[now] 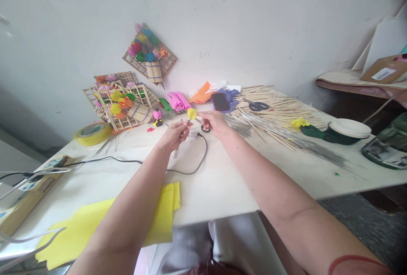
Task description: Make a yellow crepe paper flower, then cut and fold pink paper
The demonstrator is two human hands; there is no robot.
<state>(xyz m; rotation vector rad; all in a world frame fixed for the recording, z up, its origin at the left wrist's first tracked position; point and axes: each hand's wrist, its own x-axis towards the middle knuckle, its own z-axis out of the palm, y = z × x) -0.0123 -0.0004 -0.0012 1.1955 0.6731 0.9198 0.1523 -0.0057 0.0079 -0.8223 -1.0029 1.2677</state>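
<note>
— What have you got in your fingers?

— A yellow flower (191,114). My left hand (178,135) is closed tight at its base, thumb pressed to the curled fingers, and my right hand (213,122) pinches its right edge between thumb and forefinger. So the bloom sits upright, right between my two grips

— And that dark ring by your right fingers?

— The black ring (206,130) shows just beneath them; I can't tell what it belongs to

— What's beyond your hands?

— Just past my left one, a small pink flower (157,115), then pink rolls (177,101). Beyond my right, a dark phone (220,102) against a bundle of purple string (233,96), with an orange sheet (201,93) to its left

— Anything out to the right of your grip?

— Plenty. Dark-handled scissors (258,105) lie on a spread of thin wooden sticks (282,103), and silvery wires (305,148) stretch away, nearer to me than most of the sticks

— To the left?

— A big roll of yellow tape (92,134), well apart from my left hand, and lattice frames (121,107) bearing coloured flowers behind it

— And on your own side of the grip?

— A black cable (187,173) loops just below both hands, and nearer still, a yellow sheet (73,228) lies under my left forearm
</note>
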